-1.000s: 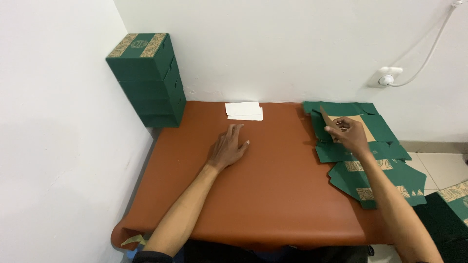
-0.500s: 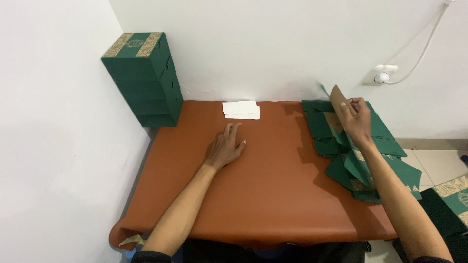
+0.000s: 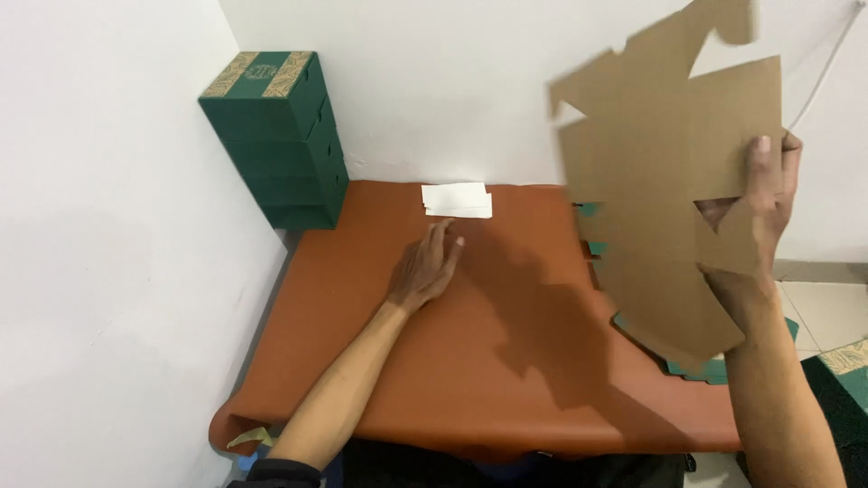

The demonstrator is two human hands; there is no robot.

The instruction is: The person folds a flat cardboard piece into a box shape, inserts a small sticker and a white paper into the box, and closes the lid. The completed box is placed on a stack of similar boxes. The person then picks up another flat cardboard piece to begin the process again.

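The right hand (image 3: 755, 212) is raised above the right side of the bench (image 3: 506, 361) and holds up a flat, unfolded cardboard box blank (image 3: 660, 172); its brown plain side faces the camera, and its outline is cut into flaps and notches; the top part is blurred. The fingers (image 3: 764, 172) are closed on the blank's right edge, with the fingertips showing on the near face and the rest of the hand behind the card; the blank stands nearly upright, clear of the bench top, and throws a dark shadow on the surface below it.

The left hand (image 3: 425, 271) lies flat, palm down, on the reddish-brown cover of the bench near the middle; its fingers are spread slightly and hold nothing; just beyond the fingertips, close to the wall, lies a small stack of white paper slips (image 3: 457, 200), apart from the hand.

Under and behind the raised blank, on the right end of the bench, lies a pile of green flat blanks (image 3: 696, 369), mostly hidden by the card. In the far left corner stands a stack of green boxes (image 3: 280, 145) with a gold patterned band across the top, set against the white walls. A white cable (image 3: 818, 86) runs down the wall on the right.
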